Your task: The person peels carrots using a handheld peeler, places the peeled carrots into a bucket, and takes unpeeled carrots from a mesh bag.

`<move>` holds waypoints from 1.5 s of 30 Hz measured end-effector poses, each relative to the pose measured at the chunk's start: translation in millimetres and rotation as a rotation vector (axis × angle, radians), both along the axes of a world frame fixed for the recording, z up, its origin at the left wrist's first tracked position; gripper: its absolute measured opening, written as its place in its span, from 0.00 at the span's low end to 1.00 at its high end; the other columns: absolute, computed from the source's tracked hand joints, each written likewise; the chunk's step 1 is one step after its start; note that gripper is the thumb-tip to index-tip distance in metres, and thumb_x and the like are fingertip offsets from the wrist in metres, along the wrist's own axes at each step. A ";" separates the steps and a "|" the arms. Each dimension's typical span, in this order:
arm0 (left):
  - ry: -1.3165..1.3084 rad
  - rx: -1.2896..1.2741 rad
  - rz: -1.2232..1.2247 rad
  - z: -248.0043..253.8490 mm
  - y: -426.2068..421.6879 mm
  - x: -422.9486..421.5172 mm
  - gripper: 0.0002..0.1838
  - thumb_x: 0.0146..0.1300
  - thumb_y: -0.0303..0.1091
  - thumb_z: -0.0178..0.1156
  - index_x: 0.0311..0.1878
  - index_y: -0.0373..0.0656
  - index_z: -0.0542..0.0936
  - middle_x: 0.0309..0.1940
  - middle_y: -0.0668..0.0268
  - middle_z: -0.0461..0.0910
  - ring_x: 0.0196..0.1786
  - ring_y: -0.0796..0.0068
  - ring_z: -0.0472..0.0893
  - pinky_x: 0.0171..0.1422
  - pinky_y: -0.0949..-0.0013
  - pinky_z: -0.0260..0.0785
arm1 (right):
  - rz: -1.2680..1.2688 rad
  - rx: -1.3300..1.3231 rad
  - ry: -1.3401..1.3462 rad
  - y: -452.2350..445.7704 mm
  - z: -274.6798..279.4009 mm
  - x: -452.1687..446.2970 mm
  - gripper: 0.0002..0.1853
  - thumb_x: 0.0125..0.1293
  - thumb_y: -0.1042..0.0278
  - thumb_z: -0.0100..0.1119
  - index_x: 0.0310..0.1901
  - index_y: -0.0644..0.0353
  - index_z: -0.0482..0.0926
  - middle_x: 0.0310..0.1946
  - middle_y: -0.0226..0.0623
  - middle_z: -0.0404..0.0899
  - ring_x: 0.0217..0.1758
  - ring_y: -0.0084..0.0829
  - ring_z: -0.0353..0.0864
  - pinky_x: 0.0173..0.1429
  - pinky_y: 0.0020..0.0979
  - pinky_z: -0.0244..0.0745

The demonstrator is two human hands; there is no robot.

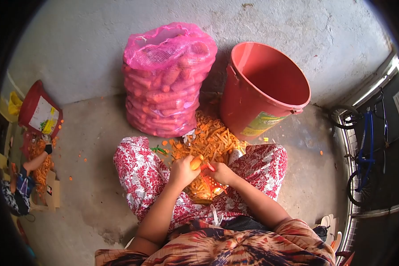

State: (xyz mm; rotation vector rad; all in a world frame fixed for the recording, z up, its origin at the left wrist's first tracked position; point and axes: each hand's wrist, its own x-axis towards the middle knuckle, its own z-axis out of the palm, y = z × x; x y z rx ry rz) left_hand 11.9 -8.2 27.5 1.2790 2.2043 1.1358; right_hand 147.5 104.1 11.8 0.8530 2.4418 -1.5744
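Observation:
Between my crossed legs, my left hand (184,172) grips an orange carrot (196,162), its end sticking up past the fingers. Close beside it, my right hand (221,174) is closed on a red-handled tool (208,166), probably a peeler, near the carrot. Beneath both hands is an orange basket (217,185) with peelings around it. A heap of carrot peelings (210,138) spreads over the floor in front. Behind the heap stands a pink mesh sack (168,88) full of carrots.
A large red bucket (261,93) leans by the wall, right of the sack. At far left, another person (20,186) sits by peelings and a tipped red bucket (40,111). A blue bicycle (367,146) stands at right. Sandals (328,224) lie at lower right.

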 end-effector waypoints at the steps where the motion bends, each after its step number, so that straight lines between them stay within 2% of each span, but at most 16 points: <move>1: -0.037 -0.016 -0.029 -1.0 -0.8 -1.8 0.15 0.39 0.35 0.65 0.29 0.36 0.75 0.21 0.51 0.75 0.27 0.56 0.77 0.31 0.64 0.68 | 0.008 -0.010 -0.005 0.7 -2.0 -0.2 0.13 0.52 0.69 0.51 0.41 0.57 0.75 0.30 0.46 0.77 0.35 0.39 0.77 0.41 0.34 0.69; 3: -0.126 -0.051 -0.091 -2.9 -2.6 -6.2 0.15 0.40 0.36 0.65 0.29 0.35 0.75 0.20 0.52 0.75 0.26 0.58 0.77 0.31 0.65 0.67 | 0.030 -0.029 -0.015 1.9 -5.0 -0.7 0.13 0.53 0.68 0.51 0.41 0.57 0.75 0.30 0.45 0.77 0.35 0.38 0.77 0.42 0.34 0.69; 6: -0.220 -0.087 -0.154 -4.8 -3.7 -11.4 0.15 0.40 0.36 0.65 0.29 0.36 0.76 0.21 0.53 0.75 0.26 0.60 0.78 0.30 0.66 0.67 | 0.061 0.025 -0.050 3.9 -6.9 -1.2 0.12 0.56 0.63 0.53 0.40 0.59 0.76 0.28 0.41 0.77 0.32 0.28 0.76 0.41 0.29 0.69; 9: -0.162 -0.081 -0.165 -8.9 -3.8 -12.2 0.15 0.41 0.37 0.64 0.29 0.36 0.76 0.21 0.54 0.75 0.26 0.61 0.78 0.30 0.66 0.67 | 0.080 0.096 -0.076 2.0 -18.6 0.6 0.12 0.53 0.63 0.49 0.35 0.60 0.75 0.30 0.48 0.76 0.37 0.45 0.75 0.42 0.37 0.69; 14: 0.085 -0.085 -0.175 -7.5 -6.6 -11.0 0.14 0.41 0.36 0.64 0.29 0.38 0.76 0.21 0.54 0.75 0.26 0.61 0.78 0.29 0.66 0.67 | 0.114 0.148 -0.211 -2.3 -32.7 2.6 0.12 0.52 0.63 0.47 0.33 0.61 0.74 0.30 0.52 0.75 0.37 0.48 0.74 0.42 0.41 0.68; 17: 0.098 -0.020 -0.166 -11.4 -7.1 -10.3 0.14 0.41 0.36 0.65 0.29 0.37 0.75 0.21 0.54 0.75 0.26 0.61 0.77 0.29 0.67 0.67 | 0.121 0.101 -0.178 -4.5 -20.7 0.2 0.12 0.51 0.64 0.47 0.33 0.62 0.74 0.30 0.53 0.75 0.38 0.49 0.74 0.42 0.41 0.68; 20: -0.120 -0.136 -0.184 -4.5 -7.3 -12.3 0.16 0.42 0.36 0.65 0.31 0.36 0.76 0.21 0.54 0.75 0.25 0.64 0.77 0.29 0.68 0.67 | 0.133 0.101 -0.148 -0.7 -22.0 -0.7 0.12 0.51 0.64 0.46 0.33 0.63 0.74 0.29 0.54 0.74 0.37 0.49 0.74 0.42 0.42 0.68; 26: -0.295 -0.017 -0.180 -18.3 -7.4 -13.1 0.18 0.43 0.35 0.66 0.34 0.33 0.76 0.21 0.61 0.76 0.23 0.76 0.75 0.29 0.70 0.67 | 0.099 0.128 -0.050 -0.8 -34.6 -4.0 0.12 0.51 0.65 0.46 0.32 0.64 0.74 0.27 0.54 0.74 0.36 0.50 0.74 0.41 0.42 0.67; 27: -0.420 -0.098 -0.211 -21.5 -6.8 -16.4 0.19 0.43 0.36 0.65 0.36 0.32 0.76 0.23 0.59 0.77 0.24 0.75 0.76 0.31 0.72 0.68 | 0.100 0.146 -0.048 -1.6 -32.0 -4.7 0.12 0.51 0.65 0.46 0.31 0.64 0.74 0.27 0.54 0.74 0.36 0.50 0.73 0.41 0.42 0.67; 30: -0.791 -0.126 -0.228 -21.4 -9.9 -16.1 0.16 0.45 0.34 0.64 0.35 0.32 0.76 0.22 0.63 0.77 0.25 0.78 0.75 0.29 0.75 0.67 | 0.134 0.093 -0.026 -1.5 -20.9 -4.8 0.12 0.51 0.65 0.47 0.31 0.64 0.74 0.27 0.54 0.74 0.36 0.51 0.73 0.41 0.42 0.67; 31: -0.917 -0.121 -0.262 -22.2 -10.3 -17.5 0.12 0.48 0.31 0.62 0.33 0.34 0.75 0.21 0.65 0.75 0.24 0.78 0.75 0.27 0.75 0.67 | 0.146 0.094 -0.044 -0.5 -22.1 -4.7 0.12 0.53 0.62 0.47 0.33 0.62 0.74 0.27 0.52 0.75 0.36 0.49 0.74 0.40 0.41 0.67; 33: -1.159 -0.115 -0.315 -21.6 -9.7 -19.5 0.12 0.49 0.31 0.60 0.35 0.34 0.73 0.22 0.63 0.74 0.23 0.76 0.74 0.27 0.74 0.68 | 0.173 0.094 -0.077 0.2 -22.8 -6.6 0.14 0.57 0.56 0.49 0.35 0.57 0.74 0.28 0.46 0.75 0.36 0.45 0.74 0.39 0.37 0.68; 37: -1.689 -0.094 -0.407 -24.8 -11.6 -18.3 0.15 0.53 0.36 0.55 0.38 0.35 0.70 0.22 0.61 0.71 0.22 0.72 0.72 0.25 0.69 0.67 | 0.173 0.081 -0.018 0.7 -16.0 -8.7 0.14 0.57 0.57 0.48 0.33 0.60 0.73 0.26 0.50 0.74 0.33 0.48 0.74 0.38 0.40 0.67; 42: -2.083 -0.115 -0.599 -39.2 -12.0 -21.2 0.18 0.55 0.43 0.51 0.39 0.36 0.68 0.19 0.62 0.68 0.19 0.73 0.70 0.23 0.69 0.64 | 0.208 0.085 0.037 2.6 -9.2 -10.1 0.15 0.56 0.58 0.48 0.31 0.63 0.72 0.25 0.54 0.73 0.32 0.51 0.72 0.37 0.43 0.66; 44: -2.203 -0.111 -0.693 -41.1 -10.7 -23.0 0.18 0.56 0.43 0.49 0.40 0.37 0.68 0.20 0.62 0.68 0.19 0.73 0.70 0.24 0.69 0.65 | 0.198 0.081 0.021 3.0 -8.8 -11.1 0.15 0.55 0.58 0.48 0.31 0.64 0.73 0.27 0.54 0.73 0.34 0.51 0.73 0.39 0.42 0.67; 45: -2.179 -0.143 -0.668 -35.2 -8.5 -23.0 0.17 0.56 0.43 0.50 0.39 0.37 0.69 0.20 0.62 0.69 0.19 0.74 0.70 0.24 0.69 0.65 | 0.193 0.080 0.014 3.2 -8.8 -11.4 0.15 0.54 0.59 0.48 0.31 0.64 0.74 0.27 0.55 0.74 0.35 0.50 0.73 0.39 0.42 0.67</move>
